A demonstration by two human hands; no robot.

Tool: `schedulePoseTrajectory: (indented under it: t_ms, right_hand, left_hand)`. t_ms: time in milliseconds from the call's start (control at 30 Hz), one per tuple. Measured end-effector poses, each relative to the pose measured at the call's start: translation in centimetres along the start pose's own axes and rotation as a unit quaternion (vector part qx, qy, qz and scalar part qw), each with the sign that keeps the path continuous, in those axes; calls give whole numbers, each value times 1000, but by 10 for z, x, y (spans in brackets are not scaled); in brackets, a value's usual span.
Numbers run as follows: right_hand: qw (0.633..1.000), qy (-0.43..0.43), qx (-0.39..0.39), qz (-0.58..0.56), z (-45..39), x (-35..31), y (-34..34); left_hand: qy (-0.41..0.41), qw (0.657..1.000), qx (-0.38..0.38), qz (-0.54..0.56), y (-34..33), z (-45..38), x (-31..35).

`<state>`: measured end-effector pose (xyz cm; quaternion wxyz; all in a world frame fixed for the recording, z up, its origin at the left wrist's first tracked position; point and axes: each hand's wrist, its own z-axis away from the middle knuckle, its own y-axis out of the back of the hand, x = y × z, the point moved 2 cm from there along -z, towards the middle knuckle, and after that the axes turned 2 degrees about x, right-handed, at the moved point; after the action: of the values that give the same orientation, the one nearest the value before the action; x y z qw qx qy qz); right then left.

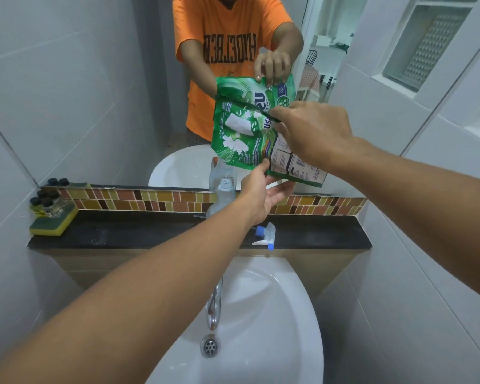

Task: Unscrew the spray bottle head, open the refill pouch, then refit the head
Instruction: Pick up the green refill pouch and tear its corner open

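Observation:
I hold a green refill pouch (244, 139) tilted above the black shelf. My right hand (313, 131) grips its upper edge and my left hand (263, 189) supports it from below. A thin clear stream runs from the pouch's lower corner into the open neck of a clear spray bottle (224, 195), which stands upright on the shelf without its head. The white and blue spray head (266, 235) lies on its side on the shelf, to the right of the bottle. The mirror behind shows the pouch's back.
A black shelf (122, 234) runs under a mosaic tile strip. At its left end sits a yellow-green sponge (53, 220) with small dark-capped bottles (46, 200) on it. Below are a white sink (261, 314), a chrome tap (214, 306) and the drain (209, 346).

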<state>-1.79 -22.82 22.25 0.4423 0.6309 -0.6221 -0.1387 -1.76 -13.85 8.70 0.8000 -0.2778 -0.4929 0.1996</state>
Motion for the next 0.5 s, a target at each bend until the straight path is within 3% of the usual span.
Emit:
schedulePoseTrajectory:
  t_ms: [500]
  right_hand:
    - [1000, -10, -20, -17, 15, -6, -17]
  left_hand:
    - [25, 1000, 2, 5, 9, -6, -17]
